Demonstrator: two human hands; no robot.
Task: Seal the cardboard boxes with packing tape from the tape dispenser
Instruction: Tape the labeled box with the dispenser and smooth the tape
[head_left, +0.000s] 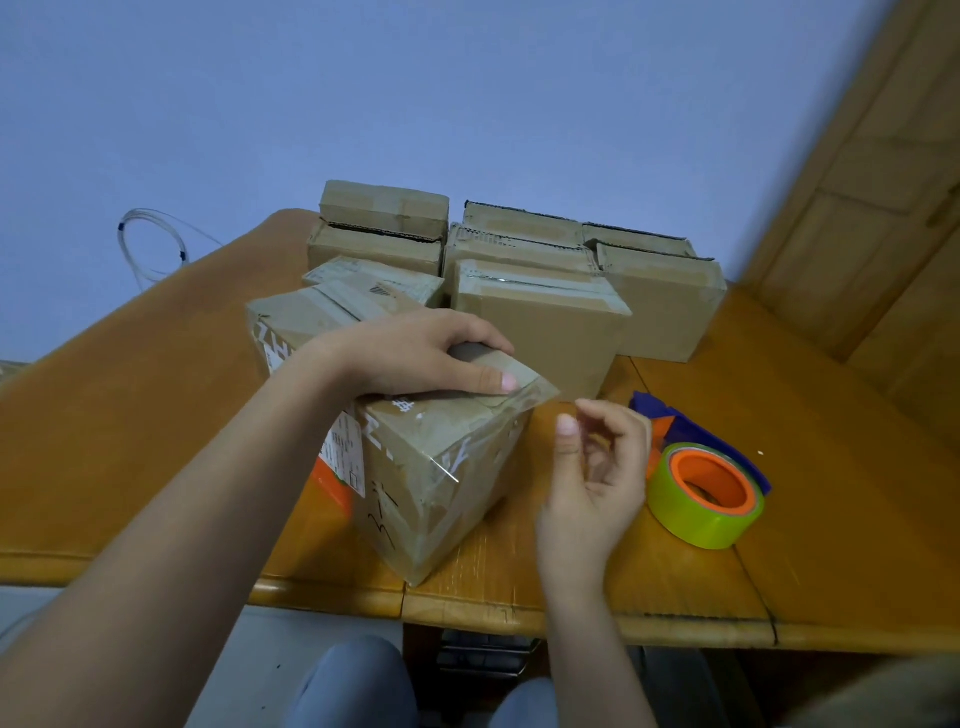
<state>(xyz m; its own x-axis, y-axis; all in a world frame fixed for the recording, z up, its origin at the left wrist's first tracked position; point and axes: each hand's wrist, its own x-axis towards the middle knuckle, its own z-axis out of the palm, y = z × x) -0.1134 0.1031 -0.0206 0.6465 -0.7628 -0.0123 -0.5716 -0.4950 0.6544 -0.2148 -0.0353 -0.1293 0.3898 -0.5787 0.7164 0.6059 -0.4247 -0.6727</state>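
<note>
A worn cardboard box (436, 467) wrapped in clear tape stands tilted near the table's front edge. My left hand (415, 353) grips its top: the fingers curl over the far edge and the thumb presses the flap. A tab of clear tape (540, 389) sticks out past the box's top right corner. My right hand (597, 467) hovers just right of that corner with thumb and fingertips close together; whether they pinch tape is unclear. The tape dispenser (706, 493), blue with an orange core and a yellow-green roll, lies on the table to the right.
Several more cardboard boxes (545, 312) are stacked at the back of the wooden table (130, 441). A wooden door (872, 234) stands at the right. A coil of clear tubing (150, 244) hangs on the blue wall. My knees show below the table edge.
</note>
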